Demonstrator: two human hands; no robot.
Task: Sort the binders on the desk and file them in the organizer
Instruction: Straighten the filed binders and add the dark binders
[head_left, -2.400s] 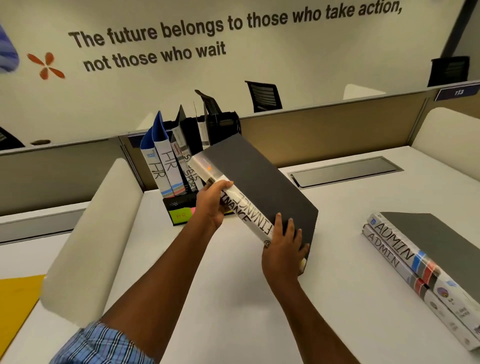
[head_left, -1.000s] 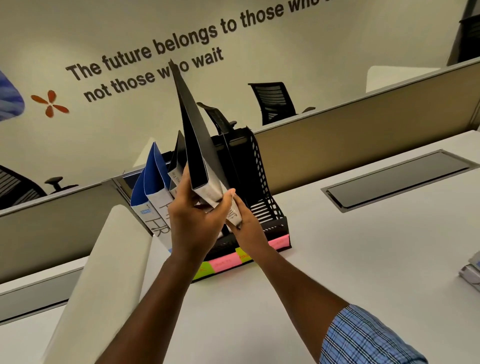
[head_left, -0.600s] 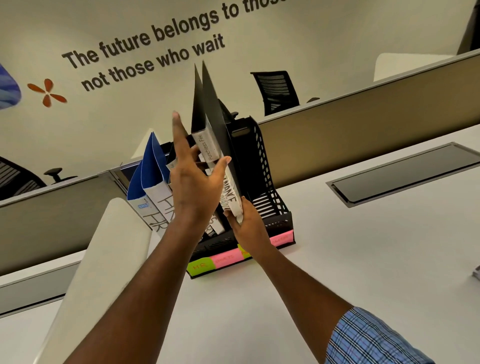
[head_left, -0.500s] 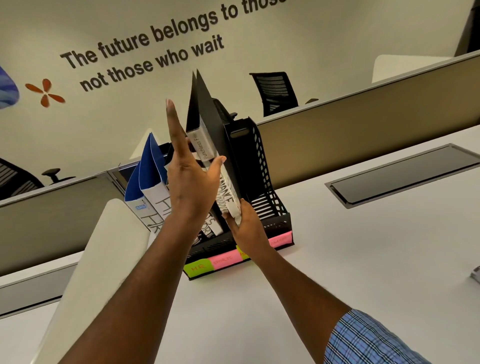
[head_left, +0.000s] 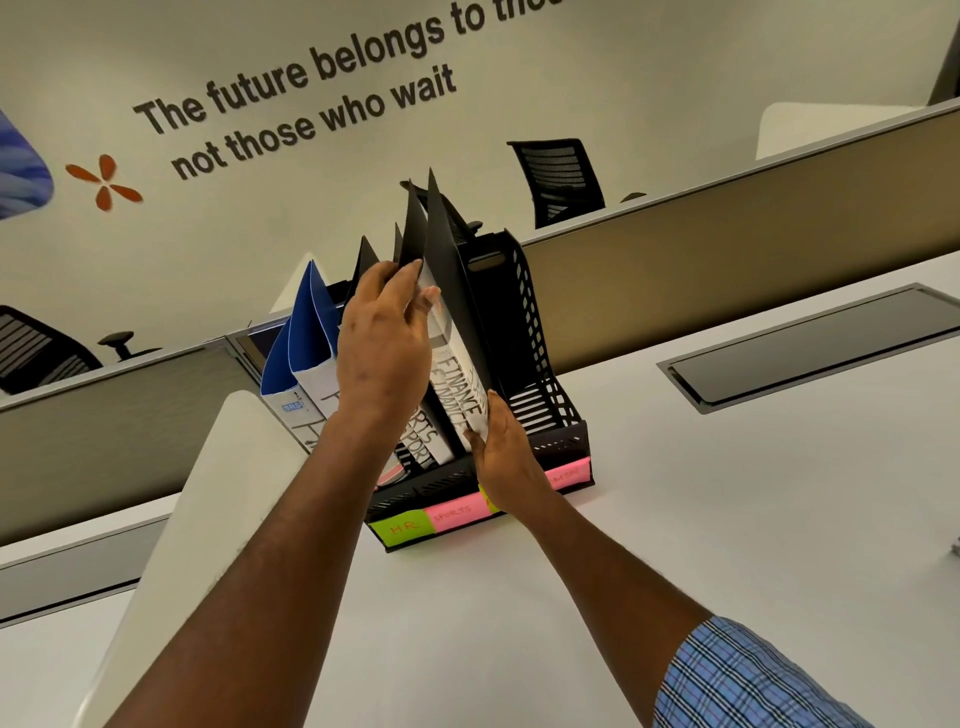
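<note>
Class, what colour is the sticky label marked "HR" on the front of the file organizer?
Bright green HR label, clearest in the head view.

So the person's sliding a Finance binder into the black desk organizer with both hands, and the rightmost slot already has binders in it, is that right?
Not quite. In the head view the rightmost slot of the organizer is empty. The rest holds: the left hand and right hand are both on the Finance binder going into the black organizer.

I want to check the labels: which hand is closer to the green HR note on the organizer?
The right hand. It rests at the organizer base, just right of the green HR note; the left hand is higher, at the binder tops.
</note>
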